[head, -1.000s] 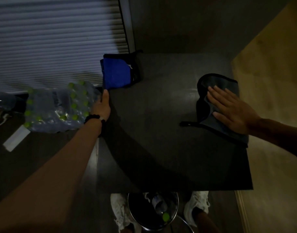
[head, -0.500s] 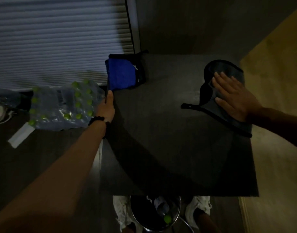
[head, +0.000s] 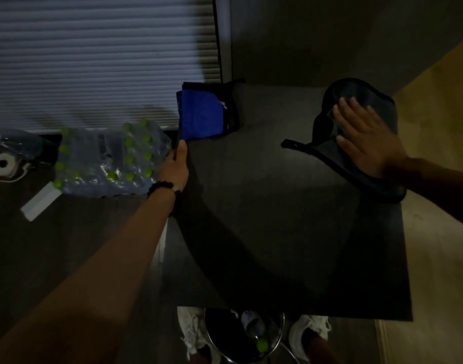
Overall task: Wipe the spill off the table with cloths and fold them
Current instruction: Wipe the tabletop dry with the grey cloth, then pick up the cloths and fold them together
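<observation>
A dark table [head: 264, 206] fills the middle of the head view. A grey cloth with a dark hem [head: 356, 91] lies crumpled near the table's far right corner. My right hand [head: 366, 137] rests flat on it, fingers stretched out and pressing down. A folded blue cloth [head: 201, 116] sits at the far left corner on top of a darker cloth [head: 231, 101]. My left hand [head: 175, 166] grips the table's left edge just below the blue cloth, thumb on top. In this dim light no spill shows on the surface.
A shrink-wrapped pack of green-capped water bottles [head: 107, 158] lies on the floor left of the table. A round metal bin [head: 240, 334] stands at the near edge between my white shoes [head: 191, 329]. Closed blinds [head: 93, 61] hang behind, and a paper roll [head: 2, 164] lies far left.
My right hand has slid the grey cloth away from me, up towards the table's far right corner. My left hand has stayed on the table's left edge.
</observation>
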Available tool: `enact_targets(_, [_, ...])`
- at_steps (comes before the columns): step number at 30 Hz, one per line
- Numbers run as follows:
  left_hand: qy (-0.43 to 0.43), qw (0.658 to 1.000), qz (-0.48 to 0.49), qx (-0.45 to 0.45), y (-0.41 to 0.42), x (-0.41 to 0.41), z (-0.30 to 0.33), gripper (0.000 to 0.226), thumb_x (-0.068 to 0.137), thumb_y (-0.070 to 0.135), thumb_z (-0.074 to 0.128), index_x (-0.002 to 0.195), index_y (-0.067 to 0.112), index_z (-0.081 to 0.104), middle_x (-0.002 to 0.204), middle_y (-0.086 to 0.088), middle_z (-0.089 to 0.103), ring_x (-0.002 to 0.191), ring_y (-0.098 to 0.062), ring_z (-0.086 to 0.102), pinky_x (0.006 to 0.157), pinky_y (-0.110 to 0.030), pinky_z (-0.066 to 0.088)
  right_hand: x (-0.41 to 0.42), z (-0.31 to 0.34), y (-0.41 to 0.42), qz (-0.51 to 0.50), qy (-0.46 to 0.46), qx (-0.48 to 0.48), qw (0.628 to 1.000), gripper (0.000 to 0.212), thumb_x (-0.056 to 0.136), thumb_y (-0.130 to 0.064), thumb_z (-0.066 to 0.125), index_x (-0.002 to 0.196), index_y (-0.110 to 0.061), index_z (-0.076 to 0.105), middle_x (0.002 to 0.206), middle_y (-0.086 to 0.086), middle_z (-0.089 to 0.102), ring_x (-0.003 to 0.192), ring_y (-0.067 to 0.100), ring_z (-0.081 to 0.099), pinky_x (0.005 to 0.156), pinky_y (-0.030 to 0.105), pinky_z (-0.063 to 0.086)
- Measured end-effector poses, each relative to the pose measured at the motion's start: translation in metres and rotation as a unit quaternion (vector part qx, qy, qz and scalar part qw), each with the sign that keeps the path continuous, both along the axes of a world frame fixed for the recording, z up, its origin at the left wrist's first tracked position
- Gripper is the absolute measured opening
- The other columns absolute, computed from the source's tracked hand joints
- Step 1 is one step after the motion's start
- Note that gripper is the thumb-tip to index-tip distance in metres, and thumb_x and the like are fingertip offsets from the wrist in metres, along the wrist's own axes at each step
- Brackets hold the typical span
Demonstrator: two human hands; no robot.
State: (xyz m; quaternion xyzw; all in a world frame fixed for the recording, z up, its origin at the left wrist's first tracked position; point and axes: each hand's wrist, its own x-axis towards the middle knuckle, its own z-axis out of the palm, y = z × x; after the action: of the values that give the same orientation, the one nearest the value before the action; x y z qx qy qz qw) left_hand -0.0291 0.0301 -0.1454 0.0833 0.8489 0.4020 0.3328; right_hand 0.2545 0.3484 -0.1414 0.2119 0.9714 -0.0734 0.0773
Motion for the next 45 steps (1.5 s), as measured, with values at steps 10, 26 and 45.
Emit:
enact_targets(10, [0.124, 0.985, 0.084, -0.081, 0.009, 0.007, 0.018, 0.049, 0.095, 0.044, 0.042, 0.124, 0.007, 0.054, 0.128, -0.016, 0.054, 0.116, -0.03, 0.049, 0.099, -0.03, 0.033, -0.048, 0.008, -0.038, -0.084, 0.12, -0.093, 0.985, 0.056, 0.105, -0.032, 0.02, 0.159, -0.019, 0.023, 0.166, 0.006, 0.022, 0.155, 0.026, 0.014, 0.125, 0.046, 0.007])
enact_targets(26, [-0.329, 0.87, -0.093, 0.356, 0.097, 0.086, 0.135, 0.024, 0.086, 0.031, 0.058, 0.104, 0.022, 0.07, 0.118, -0.005, 0.066, 0.114, -0.023, 0.059, 0.1, -0.038, 0.044, -0.076, 0.164, -0.082, -0.344, 0.334, -0.653, 0.587, 0.016, 0.103, -0.025, 0.047, 0.095, -0.026, 0.061, 0.07, -0.017, 0.073, 0.056, -0.008, 0.067, 0.051, 0.013, 0.051])
enact_targets(45, [-0.116, 0.942, -0.072, 0.307, 0.112, 0.066, 0.158, 0.012, 0.092, 0.025, 0.057, 0.095, 0.018, 0.066, 0.102, -0.003, 0.07, 0.098, -0.016, 0.066, 0.084, -0.031, 0.053, -0.081, 0.16, -0.082, -0.314, 0.175, -0.483, 0.798, 0.067, 0.078, -0.023, 0.084, 0.135, -0.026, 0.05, 0.129, 0.0, 0.058, 0.114, 0.017, 0.059, 0.085, 0.03, 0.057])
